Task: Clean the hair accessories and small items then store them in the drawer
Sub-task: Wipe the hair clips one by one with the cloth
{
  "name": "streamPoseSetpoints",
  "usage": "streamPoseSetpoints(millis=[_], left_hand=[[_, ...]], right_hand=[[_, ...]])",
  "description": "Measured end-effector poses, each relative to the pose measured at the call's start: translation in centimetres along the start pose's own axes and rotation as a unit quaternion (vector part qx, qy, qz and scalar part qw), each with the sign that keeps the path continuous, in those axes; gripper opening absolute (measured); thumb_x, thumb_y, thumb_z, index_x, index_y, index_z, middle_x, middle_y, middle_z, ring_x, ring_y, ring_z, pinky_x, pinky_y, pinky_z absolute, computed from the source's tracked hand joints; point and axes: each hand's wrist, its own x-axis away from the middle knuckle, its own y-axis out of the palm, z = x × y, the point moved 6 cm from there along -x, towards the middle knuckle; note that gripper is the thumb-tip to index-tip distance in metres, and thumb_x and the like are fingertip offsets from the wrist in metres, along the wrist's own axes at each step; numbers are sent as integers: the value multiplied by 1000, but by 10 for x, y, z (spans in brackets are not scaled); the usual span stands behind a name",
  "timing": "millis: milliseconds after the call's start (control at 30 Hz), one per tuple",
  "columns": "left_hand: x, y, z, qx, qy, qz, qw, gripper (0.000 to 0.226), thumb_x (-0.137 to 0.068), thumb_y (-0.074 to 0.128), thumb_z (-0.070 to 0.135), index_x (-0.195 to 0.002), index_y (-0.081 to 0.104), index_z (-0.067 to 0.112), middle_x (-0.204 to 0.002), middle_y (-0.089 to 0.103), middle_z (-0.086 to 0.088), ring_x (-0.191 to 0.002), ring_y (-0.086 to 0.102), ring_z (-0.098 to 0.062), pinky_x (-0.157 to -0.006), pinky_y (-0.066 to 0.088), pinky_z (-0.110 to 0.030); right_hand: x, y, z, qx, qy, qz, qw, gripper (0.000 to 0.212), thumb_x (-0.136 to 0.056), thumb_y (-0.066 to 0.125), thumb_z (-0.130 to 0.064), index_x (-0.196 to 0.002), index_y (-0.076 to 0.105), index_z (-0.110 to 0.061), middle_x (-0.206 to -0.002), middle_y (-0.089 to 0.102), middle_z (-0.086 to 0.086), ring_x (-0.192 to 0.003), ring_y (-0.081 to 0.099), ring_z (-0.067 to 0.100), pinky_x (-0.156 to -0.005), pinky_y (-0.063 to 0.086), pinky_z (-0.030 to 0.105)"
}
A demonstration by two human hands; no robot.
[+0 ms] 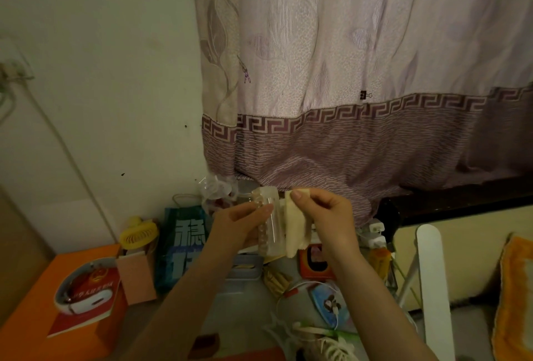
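One clear hair clip, one cloth, two hands.

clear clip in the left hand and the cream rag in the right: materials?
Clear clip: looks like glossy see-through hard plastic, since the background shows through; bead-like bumps line one edge. Cream rag: soft matte cloth, apparently, as it hangs limp with a frayed lower edge.

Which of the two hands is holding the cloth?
The right hand pinches the pale yellow cloth; the left hand grips the clear hair clip.
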Motion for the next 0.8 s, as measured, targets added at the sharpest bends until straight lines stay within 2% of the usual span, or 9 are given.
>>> streamPoseSetpoints(millis=[133,267,367,433,500,633,667,733,800], left_hand=[[2,3,-4,-8,-11,-20,1000,9,-83,66,14,-75,70,13,-64,69,-2,-56,67,-9,-51,52,-18],[2,5,-9,-6,-17,-24,1000,7,-81,67,18,-77,72,14,-70,70,-4,-61,68,-12,-54,54,-20],[2,5,-9,4,-19,-30,999,8,-82,65,17,-81,71,12,-63,69,0,-55,66,-9,-52,52,-18],[2,5,-10,7,-17,-28,999,7,-84,64,16,-84,70,12,-59,68,4,-53,65,-7,-52,51,-17],[1,4,-10,11,-11,-20,1000,6,-85,63,15,-84,69,12,-59,68,4,-53,65,-7,-52,51,-17],[-2,4,-9,9,16,-9,1000,7,-84,65,15,-85,72,14,-75,74,-2,-66,70,-12,-58,54,-20],[-2,4,-8,8,27,-10,1000,7,-84,64,14,-86,71,13,-75,74,-2,-67,70,-12,-58,54,-19],[-3,5,-4,15,44,-3,999,8,-85,63,12,-85,71,14,-72,73,-1,-65,70,-12,-56,54,-19],[-4,4,-2,26,52,13,998,10,-85,62,10,-80,70,14,-66,72,1,-59,68,-10,-53,53,-19]], right_hand=[[-8,-3,0,12,-27,21,999,7,-77,74,-4,-83,74,-8,-64,68,-3,-64,64,10,-61,53,22],[-8,-6,5,50,-49,41,997,14,-75,77,-5,-87,70,-4,-53,57,-12,-57,57,4,-60,49,22],[-6,-7,9,47,-41,39,997,27,-73,79,-5,-95,63,-12,-66,59,1,-65,59,15,-67,54,30],[-5,-6,11,43,-36,29,998,33,-73,79,-7,-99,59,-11,-74,59,8,-69,57,20,-69,54,34],[-5,-6,14,57,-39,24,997,29,-74,79,-9,-96,61,-10,-79,62,10,-71,59,24,-71,55,37],[-3,-8,24,85,-22,27,996,19,-77,78,-24,-92,73,-14,-83,73,7,-80,69,26,-75,57,45],[-1,-7,25,94,-22,21,995,19,-79,76,-27,-87,74,-11,-78,72,7,-74,68,24,-70,56,43],[4,-3,25,96,-26,6,995,33,-82,72,-30,-77,70,3,-63,61,14,-57,53,23,-57,44,39],[9,-1,27,75,-22,-3,997,44,-84,71,-29,-75,61,13,-59,50,18,-56,42,22,-56,35,36]])
